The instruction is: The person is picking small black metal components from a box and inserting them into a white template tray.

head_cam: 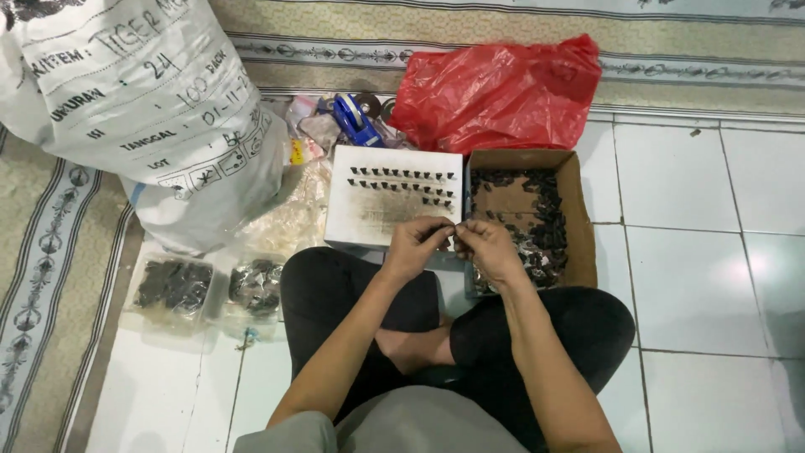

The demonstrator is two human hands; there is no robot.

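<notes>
I sit cross-legged on a tiled floor. My left hand [417, 243] and my right hand [486, 245] meet fingertip to fingertip in front of me, pinching a tiny dark part between them; the part itself is mostly hidden. Just beyond the hands lies a white foam board [369, 220] with two rows of small black pieces stuck upright in it. To its right is an open cardboard box [583, 226] holding several loose small black parts.
A large white printed sack [142, 101] stands at the left, a red plastic bag [503, 88] behind the box, a blue tape dispenser [356, 119] beside it. Two clear bags of dark parts [176, 287] lie at my left knee. A patterned carpet [50, 277] borders the tiles.
</notes>
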